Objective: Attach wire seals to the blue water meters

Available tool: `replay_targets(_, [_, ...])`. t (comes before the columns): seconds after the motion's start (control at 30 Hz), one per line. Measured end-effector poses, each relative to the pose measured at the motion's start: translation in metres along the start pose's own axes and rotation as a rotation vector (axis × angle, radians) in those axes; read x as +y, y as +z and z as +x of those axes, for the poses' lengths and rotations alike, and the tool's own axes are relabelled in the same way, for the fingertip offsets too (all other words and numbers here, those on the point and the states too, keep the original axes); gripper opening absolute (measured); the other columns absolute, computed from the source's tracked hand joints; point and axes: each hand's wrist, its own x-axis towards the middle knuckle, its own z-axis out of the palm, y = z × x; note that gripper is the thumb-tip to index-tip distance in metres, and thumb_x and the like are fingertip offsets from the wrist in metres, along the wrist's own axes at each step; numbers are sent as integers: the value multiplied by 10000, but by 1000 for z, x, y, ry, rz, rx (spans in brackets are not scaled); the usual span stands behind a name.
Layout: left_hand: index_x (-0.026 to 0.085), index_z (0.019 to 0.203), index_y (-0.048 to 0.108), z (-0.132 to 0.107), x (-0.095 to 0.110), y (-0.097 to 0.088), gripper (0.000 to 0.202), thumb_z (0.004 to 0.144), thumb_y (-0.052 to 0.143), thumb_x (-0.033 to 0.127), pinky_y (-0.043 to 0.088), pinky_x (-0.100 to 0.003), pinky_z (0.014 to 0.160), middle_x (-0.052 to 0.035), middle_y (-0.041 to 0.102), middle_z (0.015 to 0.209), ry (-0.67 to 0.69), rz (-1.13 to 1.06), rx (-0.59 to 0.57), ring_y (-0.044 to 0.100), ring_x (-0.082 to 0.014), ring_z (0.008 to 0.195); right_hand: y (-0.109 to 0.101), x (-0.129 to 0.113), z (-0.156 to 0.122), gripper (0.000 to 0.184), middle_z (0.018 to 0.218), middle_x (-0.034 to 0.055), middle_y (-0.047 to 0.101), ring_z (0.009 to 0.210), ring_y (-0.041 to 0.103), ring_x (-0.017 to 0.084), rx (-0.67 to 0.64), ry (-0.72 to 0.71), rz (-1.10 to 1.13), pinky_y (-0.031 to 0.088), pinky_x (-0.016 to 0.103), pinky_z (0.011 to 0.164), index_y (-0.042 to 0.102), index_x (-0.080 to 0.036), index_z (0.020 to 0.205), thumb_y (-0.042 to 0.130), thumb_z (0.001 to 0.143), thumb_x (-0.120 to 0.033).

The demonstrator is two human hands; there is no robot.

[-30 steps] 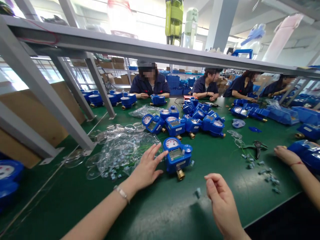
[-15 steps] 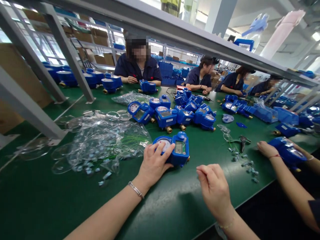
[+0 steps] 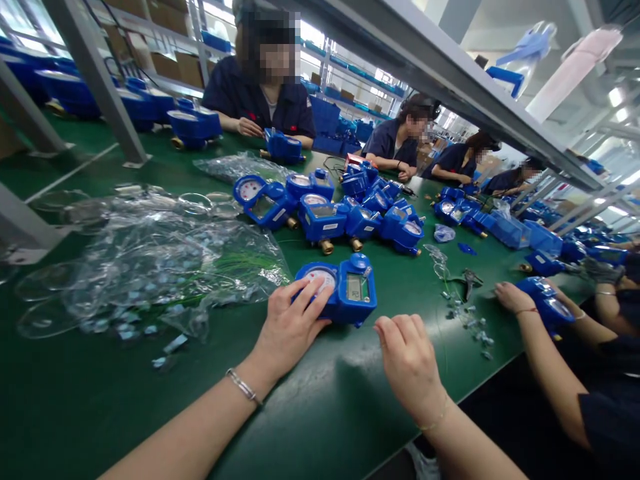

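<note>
A blue water meter (image 3: pixel 359 298) with a round dial and a small grey display lies on the green bench in front of me. My left hand (image 3: pixel 295 320) grips it from the left, fingers over the dial and thumb along the near side. Just right of the meter, my right hand (image 3: pixel 407 357) is closed in a pinch, apart from the bench. Whatever its fingertips hold, if anything, cannot be made out. Left of the meter is a clear plastic bag (image 3: pixel 175 253) with green wires and small pale-blue tags (image 3: pixel 175 343) spilling out.
Several more blue meters (image 3: pixel 323 220) are grouped behind mine. Dark pliers (image 3: pixel 470 283) and loose pale-blue tags (image 3: pixel 483 337) lie to the right. Beside me a co-worker's hands (image 3: pixel 513 298) hold another meter (image 3: pixel 543 300). Co-workers sit opposite; a grey shelf beam (image 3: pixel 450 87) crosses overhead.
My view has shifted and tilted a little. My right hand has come nearer to the meter's right side, still pinched. My left hand keeps its hold on the meter.
</note>
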Motion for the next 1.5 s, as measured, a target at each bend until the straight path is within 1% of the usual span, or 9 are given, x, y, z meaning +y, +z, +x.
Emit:
replay_targets(0.33, [230,1283,436,-1,3,-2,522,797,605,314,292,-491,997,-85,466,1319,-1,-8,37,370,-302,1199,5,0,2,121,725,47,499,694,384,184,-93,-79,-103,333,335,661,570,-161,923,466,863,-145])
replay_targets(0.47, [201,1104,564,-12,24,-12,336,793,602,323,362,-476,919,-117,570,1109,-45,-95,119,467,-301,1080,13,-3,6,163,746,52,504,710,398,193,-151,-97,-87,346,342,668,561,-157,974,447,860,-130])
replay_targets(0.63, [171,1053,533,-23,59,-2,246,871,413,285,479,-301,659,-78,593,959,-447,-662,-355,590,-168,710,30,-6,4,202,787,59,527,751,435,208,-215,-56,23,385,350,694,549,-155,984,425,836,-94])
replay_targets(0.8, [148,1199,413,-9,75,30,412,889,282,385,427,-235,454,-20,606,695,-712,-1039,-573,568,-148,508,41,-6,-2,284,899,83,589,807,492,207,-136,12,192,424,361,764,478,-120,1111,379,847,-88])
replay_targets(0.93, [159,835,564,1,69,30,364,876,300,406,387,-232,498,-29,611,681,-680,-929,-583,554,-143,538,37,-2,-3,278,969,76,593,841,516,199,-146,140,326,445,351,780,458,-152,1127,381,863,-116])
replay_targets(1.07, [192,664,593,-6,48,2,251,817,436,314,361,-267,582,-39,627,642,-558,-700,-660,584,-192,632,34,7,-18,407,943,50,580,867,528,185,-207,294,505,453,353,812,413,-188,1204,470,809,-108])
replay_targets(1.27, [253,1244,444,-25,36,-38,400,851,370,261,429,-344,686,-83,676,871,-421,-343,-835,632,-254,789,45,2,-52,304,914,38,586,852,560,147,-148,459,732,469,303,795,497,-193,1104,464,810,-125])
replay_targets(1.4, [305,1014,595,-23,48,-55,280,883,348,318,460,-295,726,-12,671,890,-293,-593,-826,623,-202,824,40,-8,-54,187,926,37,534,708,566,118,18,666,1010,477,242,580,521,-190,994,531,812,-234])
replay_targets(1.5, [350,1073,586,-12,53,-63,273,867,415,400,459,-280,839,26,658,1034,-275,-776,-824,594,-182,968,34,-7,-49,158,872,23,512,565,523,72,101,744,1281,446,224,512,555,-163,789,535,828,-315])
